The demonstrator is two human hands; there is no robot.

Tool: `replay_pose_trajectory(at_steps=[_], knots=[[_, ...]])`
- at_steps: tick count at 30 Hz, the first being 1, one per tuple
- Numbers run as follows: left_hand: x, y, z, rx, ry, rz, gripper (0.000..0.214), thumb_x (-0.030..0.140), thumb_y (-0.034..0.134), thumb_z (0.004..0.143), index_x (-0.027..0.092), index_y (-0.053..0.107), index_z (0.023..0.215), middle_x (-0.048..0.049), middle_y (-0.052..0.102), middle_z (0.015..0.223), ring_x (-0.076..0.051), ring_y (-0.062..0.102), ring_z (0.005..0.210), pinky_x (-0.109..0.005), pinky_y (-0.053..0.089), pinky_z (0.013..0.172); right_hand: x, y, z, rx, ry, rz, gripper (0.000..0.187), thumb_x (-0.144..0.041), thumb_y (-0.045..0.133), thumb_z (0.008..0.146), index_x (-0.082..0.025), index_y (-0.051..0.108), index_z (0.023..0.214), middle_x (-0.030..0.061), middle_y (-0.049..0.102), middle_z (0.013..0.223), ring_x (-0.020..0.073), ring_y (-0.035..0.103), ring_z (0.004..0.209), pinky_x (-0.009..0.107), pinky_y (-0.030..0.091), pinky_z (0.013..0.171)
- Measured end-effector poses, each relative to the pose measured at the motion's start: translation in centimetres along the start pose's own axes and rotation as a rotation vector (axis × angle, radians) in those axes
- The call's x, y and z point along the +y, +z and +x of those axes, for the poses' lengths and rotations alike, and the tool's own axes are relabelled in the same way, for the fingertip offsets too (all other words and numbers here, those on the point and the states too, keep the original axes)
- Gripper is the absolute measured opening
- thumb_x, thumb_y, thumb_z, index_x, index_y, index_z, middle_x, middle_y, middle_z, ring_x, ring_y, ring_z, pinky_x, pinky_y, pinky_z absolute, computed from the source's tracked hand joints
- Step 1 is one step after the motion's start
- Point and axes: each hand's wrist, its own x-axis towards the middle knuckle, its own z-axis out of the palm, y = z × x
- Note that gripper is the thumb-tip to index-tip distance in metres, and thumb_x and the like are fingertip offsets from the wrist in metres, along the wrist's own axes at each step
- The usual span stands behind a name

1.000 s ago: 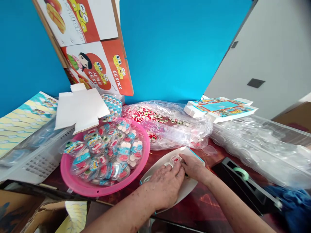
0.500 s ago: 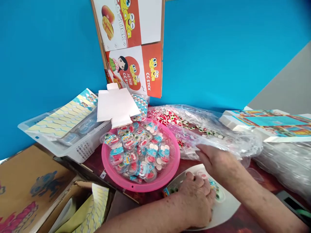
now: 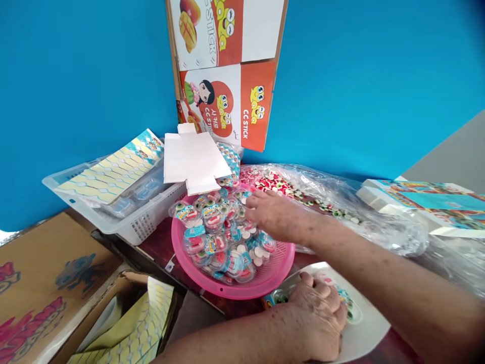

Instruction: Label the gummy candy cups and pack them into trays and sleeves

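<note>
Pink basket at 6 o'clock of the view, on a dark red table, heaped with clear candy packs; the right hand reaches in over its 1 o'clock side, fingers stretched and loosely spread above the packs, with no pack visibly gripped; the left hand, at 5 o'clock, lies in a white curved-sided box, its fingers curled downward; whether they grasp a pack or merely press is hidden. Candy packs show around that hand, inside the box.

Several things could go wrong; the heap is loose and slippery-looking, so pulling one pack might slide others over the rim, most likely at the basket's 10 o'clock, where a pack already overhangs. White cardboard leans over the basket's 11 o'clock edge; a knock from below could tip it onto the packs. The right forearm passes close to the clear bag at 3 o'clock; a sleeve-less brush might drag its plastic, scattering the loose candies. Pressing too hard with the left hand could bend the box's thin-looking walls or skew the packs inside.
</note>
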Motion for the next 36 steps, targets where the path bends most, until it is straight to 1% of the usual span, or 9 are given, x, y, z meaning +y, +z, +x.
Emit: replay_pose_trajectory(at_steps=[4, 6, 8, 11, 15, 22, 27, 33, 36], knots=[[-0.1, -0.5, -0.2, -0.035, 0.037, 0.016, 0.051, 0.036, 0.035, 0.083, 0.013, 0.046, 0.127, -0.0132, 0.04, 0.135, -0.033, 0.033, 0.12, -0.054, 0.029, 0.088, 1.0, -2.3, -0.5, -0.193, 0.061, 0.103, 0.035, 0.0, 0.05, 0.073, -0.026, 0.064, 0.091, 0.0022, 0.063, 0.081, 0.0202, 0.056, 0.084, 0.033, 0.04, 0.073], [-0.1, -0.4, 0.0, -0.031, 0.031, 0.019, 0.051, 0.036, 0.034, 0.082, 0.014, 0.047, 0.127, -0.0123, 0.042, 0.133, -0.033, 0.035, 0.118, -0.054, 0.03, 0.088, 0.5, -1.6, -0.6, -0.304, 0.022, 0.069, 0.036, 0.003, 0.055, 0.067, -0.027, 0.066, 0.084, 0.0028, 0.064, 0.082, 0.0234, 0.055, 0.09, 0.036, 0.04, 0.076], [-0.1, -0.2, 0.2, -0.034, 0.023, 0.02, 0.051, 0.036, 0.036, 0.082, 0.013, 0.048, 0.126, -0.0117, 0.044, 0.132, -0.033, 0.037, 0.115, -0.054, 0.031, 0.087, -0.1, 0.0, -0.5, -0.352, -0.005, 0.041, 0.036, 0.002, 0.061, 0.063, -0.026, 0.066, 0.084, 0.005, 0.065, 0.096, 0.027, 0.053, 0.099, 0.04, 0.04, 0.079], [-0.1, 0.0, 0.4, -0.044, 0.028, 0.004, 0.052, 0.035, 0.037, 0.081, 0.012, 0.048, 0.126, -0.0119, 0.046, 0.129, -0.034, 0.039, 0.113, -0.055, 0.033, 0.086, -0.5, 2.5, -0.5, -0.324, -0.007, 0.072, 0.049, 0.0, 0.062, 0.065, -0.026, 0.06, 0.106, 0.0069, 0.057, 0.117, 0.0262, 0.053, 0.102, 0.039, 0.041, 0.079], [-0.1, -0.6, 0.3, -0.058, 0.028, -0.016, 0.05, 0.034, 0.038, 0.081, 0.012, 0.048, 0.125, -0.0123, 0.047, 0.128, -0.033, 0.04, 0.112, -0.054, 0.034, 0.084, -0.4, 3.5, -0.8, -0.323, -0.005, 0.002, 0.057, -0.002, 0.056, 0.07, -0.025, 0.049, 0.122, 0.0088, 0.062, 0.104, 0.0258, 0.055, 0.096, 0.039, 0.041, 0.078], [-0.2, -1.9, 0.0, -0.156, 0.037, -0.012, 0.049, 0.032, 0.036, 0.083, 0.012, 0.045, 0.127, -0.0085, 0.042, 0.135, -0.03, 0.032, 0.121, -0.055, 0.032, 0.088, -1.6, 1.9, 0.1, -0.413, 0.039, 0.075, 0.057, -0.011, 0.068, 0.061, -0.022, 0.055, 0.116, 0.0121, 0.045, 0.132, 0.0335, 0.043, 0.116, 0.048, 0.041, 0.086], [-0.3, -1.7, -0.1, -0.122, 0.032, -0.036, 0.048, 0.032, 0.037, 0.083, 0.012, 0.047, 0.125, -0.0089, 0.045, 0.132, -0.029, 0.036, 0.118, -0.053, 0.035, 0.086, -2.0, 1.6, -0.3, -0.41, -0.019, 0.131, 0.035, -0.004, 0.059, 0.068, -0.02, 0.062, 0.099, 0.0096, 0.061, 0.105, 0.0269, 0.055, 0.099, 0.04, 0.044, 0.079], [-0.3, -1.3, -0.4, -0.053, 0.04, -0.006, 0.048, 0.032, 0.034, 0.084, 0.011, 0.048, 0.126, -0.0138, 0.042, 0.133, -0.033, 0.035, 0.119, -0.056, 0.033, 0.084, 2.0, -0.5, -2.2, -0.3, 0.154, 0.321, 0.025, -0.01, 0.05, 0.075, -0.02, 0.059, 0.096, 0.0054, 0.062, 0.094, 0.019, 0.057, 0.085, 0.029, 0.042, 0.069], [-0.3, -1.4, -0.7, -0.056, 0.046, 0.004, 0.048, 0.032, 0.032, 0.084, 0.012, 0.048, 0.125, -0.0132, 0.042, 0.133, -0.033, 0.036, 0.119, -0.055, 0.034, 0.083, 3.1, -1.5, -2.7, -0.231, 0.091, 0.275, 0.026, -0.006, 0.05, 0.073, -0.021, 0.061, 0.091, 0.0032, 0.062, 0.092, 0.0164, 0.056, 0.087, 0.026, 0.04, 0.073]])
